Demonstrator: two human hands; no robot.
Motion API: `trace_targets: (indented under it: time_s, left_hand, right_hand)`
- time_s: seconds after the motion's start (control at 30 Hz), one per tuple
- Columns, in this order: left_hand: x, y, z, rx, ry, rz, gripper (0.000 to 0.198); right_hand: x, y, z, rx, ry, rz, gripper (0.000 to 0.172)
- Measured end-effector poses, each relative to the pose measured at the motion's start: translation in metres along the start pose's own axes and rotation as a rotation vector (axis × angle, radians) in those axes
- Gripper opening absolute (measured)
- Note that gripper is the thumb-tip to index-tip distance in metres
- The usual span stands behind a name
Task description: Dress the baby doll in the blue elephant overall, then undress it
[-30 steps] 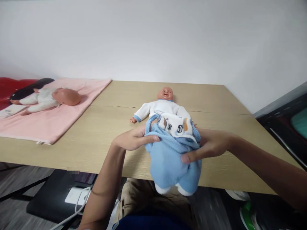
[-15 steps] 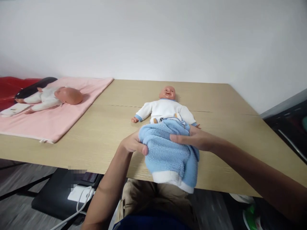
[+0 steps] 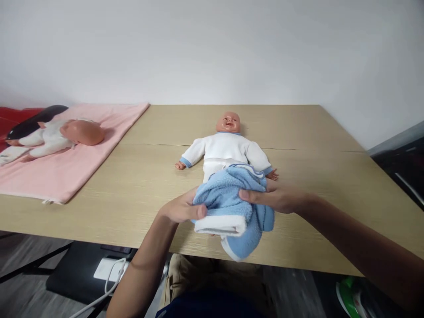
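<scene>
Head view: left hand (image 3: 182,207) and right hand (image 3: 285,196) pinch blue terry trousers (image 3: 225,190) at nine and three o'clock; apparently light, limp; best gripped along the twelve-o'clock edge (image 3: 243,168).

We can read no text, label, brand, number or sign anywhere in view (the green-and-white object (image 3: 348,297) at the lower right is too blurred to make out).

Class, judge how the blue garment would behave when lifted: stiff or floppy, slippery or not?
The blue garment is probably floppy, since it bunches in folds between the left hand and the right hand. Its nubbly, towel-like surface suggests little slipping. The drooping white-edged end would likely swing.
</scene>
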State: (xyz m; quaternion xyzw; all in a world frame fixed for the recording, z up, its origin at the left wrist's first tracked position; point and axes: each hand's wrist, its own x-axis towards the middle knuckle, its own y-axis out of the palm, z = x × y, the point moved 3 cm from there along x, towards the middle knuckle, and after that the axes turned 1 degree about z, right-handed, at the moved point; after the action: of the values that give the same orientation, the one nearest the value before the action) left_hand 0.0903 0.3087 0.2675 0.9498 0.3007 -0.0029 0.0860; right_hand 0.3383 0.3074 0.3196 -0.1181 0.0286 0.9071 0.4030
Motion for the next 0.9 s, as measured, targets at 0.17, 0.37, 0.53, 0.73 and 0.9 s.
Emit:
trace_targets:
  time_s: [0.17, 0.37, 0.53, 0.73, 0.9]
  left_hand:
    - [0.008, 0.008, 0.0, -0.135, 0.025, 0.014, 0.063]
    - [-0.001, 0.01, 0.004, -0.098, 0.039, -0.242, 0.063]
    - [-0.011, 0.021, 0.001, 0.16, -0.124, -0.55, 0.037]
    - [-0.011, 0.02, -0.005, 0.362, -0.217, -0.723, 0.015]
    - [-0.01, 0.018, -0.008, 0.408, -0.17, -0.691, 0.003]
  right_hand:
    - [0.014, -0.001, -0.011, 0.075, -0.006, -0.062, 0.056]
    - [0.015, 0.009, -0.003, -0.121, -0.08, 0.048, 0.067]
    - [0.017, 0.024, 0.007, -0.415, -0.173, -0.258, 0.034]
    - [0.036, 0.021, 0.005, -0.577, -0.158, -0.318, 0.008]
    - [0.042, 0.014, 0.007, -0.545, -0.107, -0.209, 0.008]
